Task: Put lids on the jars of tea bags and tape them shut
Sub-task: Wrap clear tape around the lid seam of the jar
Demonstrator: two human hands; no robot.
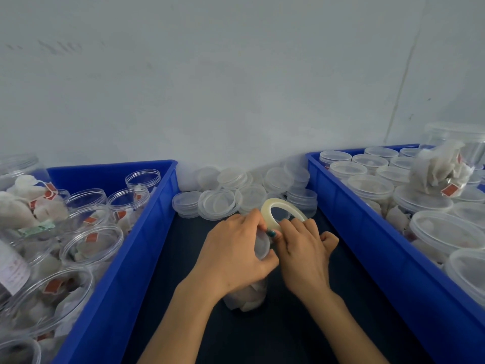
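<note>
Fingers of left hand [236, 249] curled round lid [263, 246] of jar [248, 298]; right hand [304, 248] fingers pinch tape roll [278, 208] at the lid rim. Jar upright on dark surface [183, 285] between blue bins [147, 232], long axis vertical, mouth up. Judged step: starting the tape seal. Next calls for feeding tape round the seam.

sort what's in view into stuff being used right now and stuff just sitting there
In use: jar, its lid, tape roll, left hand, right hand.
Sitting by: loose lids, open jars in left bin, lidded jars in right bin.
</note>
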